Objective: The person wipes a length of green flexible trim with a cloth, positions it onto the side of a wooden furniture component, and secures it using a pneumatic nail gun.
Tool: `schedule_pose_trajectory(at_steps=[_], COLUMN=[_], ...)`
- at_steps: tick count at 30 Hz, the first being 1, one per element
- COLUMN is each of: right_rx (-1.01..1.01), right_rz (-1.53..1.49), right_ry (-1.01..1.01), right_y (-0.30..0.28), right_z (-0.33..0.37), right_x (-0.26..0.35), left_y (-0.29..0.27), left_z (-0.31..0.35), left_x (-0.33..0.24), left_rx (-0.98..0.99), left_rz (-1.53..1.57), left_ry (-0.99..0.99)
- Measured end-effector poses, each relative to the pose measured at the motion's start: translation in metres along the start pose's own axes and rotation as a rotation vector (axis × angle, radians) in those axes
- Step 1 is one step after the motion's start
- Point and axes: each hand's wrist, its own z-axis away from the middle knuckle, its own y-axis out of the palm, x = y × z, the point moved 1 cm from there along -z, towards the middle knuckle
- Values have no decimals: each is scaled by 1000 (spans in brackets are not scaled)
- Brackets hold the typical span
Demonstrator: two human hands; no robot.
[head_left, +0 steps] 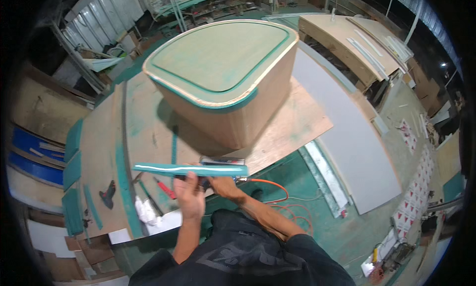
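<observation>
A teal strip (158, 168) with a white bead along its top lies crosswise in front of me. My left hand (190, 191) is closed on it from below, near its middle. Under and behind the strip, my right hand (223, 187) grips an air nail gun (223, 161), mostly hidden by the strip. An orange air hose (270, 182) runs off the tool to the right. Just beyond stands a large rounded wooden box form (223, 63), its pale green top bordered by a raised edge, with a teal band along part of the near rim.
The box rests on a plywood-topped table (144, 117). Red-handled pliers (166, 189), a dark tool (107, 194) and crumpled white paper (146, 211) lie left of my hands. A curved grey panel (347, 137) is at the right. Another bench (337, 38) with strips stands far right.
</observation>
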Motion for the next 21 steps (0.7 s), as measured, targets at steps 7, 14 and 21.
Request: schedule_pose_trajectory(at_steps=[7,14,21], right_rx=[184,146,93], right_rz=[-135,128,243], right_ry=[3,386,293], right_y=[-179,-275,-281], right_z=[93,90,55], right_x=[-107,-312,-447], left_y=[89,174,286], left_z=[-80,-83,-128], left_x=[1,70,210], left_rx=[-15,1,-298], left_rz=[64,-165,11], left_ry=[212,222,78])
